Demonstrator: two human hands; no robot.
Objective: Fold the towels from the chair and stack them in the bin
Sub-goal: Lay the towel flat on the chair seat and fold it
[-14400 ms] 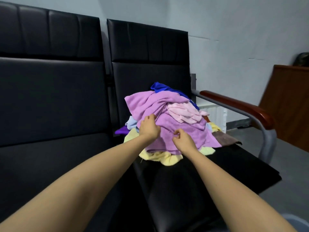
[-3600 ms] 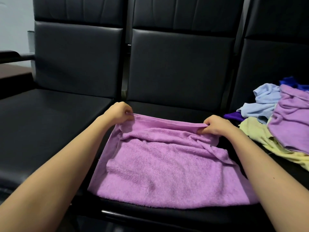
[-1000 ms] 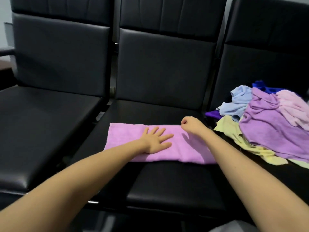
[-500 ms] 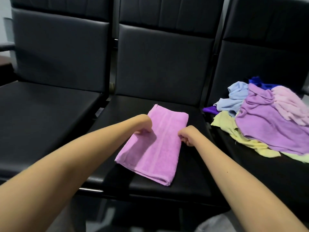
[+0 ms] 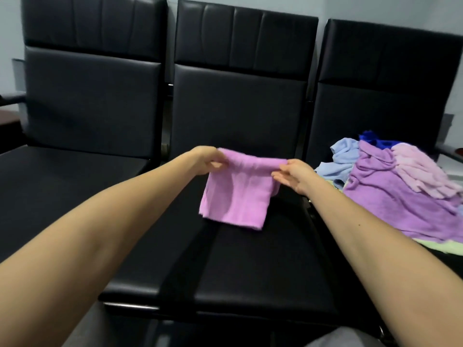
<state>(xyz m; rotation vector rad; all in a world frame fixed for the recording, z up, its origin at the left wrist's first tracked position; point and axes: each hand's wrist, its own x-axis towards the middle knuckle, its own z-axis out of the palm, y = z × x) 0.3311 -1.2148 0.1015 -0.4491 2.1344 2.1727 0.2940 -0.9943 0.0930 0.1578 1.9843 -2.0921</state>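
The pink-purple towel hangs in the air over the middle chair seat, held up by its top edge between the two hands, with the rest draping down toward the person and its lower edge close above the seat. The left hand is closed in a pinch on the top left corner; the right hand pinches the top right corner between thumb and forefinger, its other fingers loosely spread. That held edge runs nearly level from left to right and is the short way across; the cloth's longer run goes downward from the hands, so the next fold, I judge, has to bring top edge and bottom edge together or lay the piece down flat first. Both hands sit at much the same reach, neither clearly nearer. The pile of unfolded towels lies on the right-hand chair, well apart from the held cloth and closer to the right hand. No bin shows in this view, so which way the folded piece must travel cannot be told.
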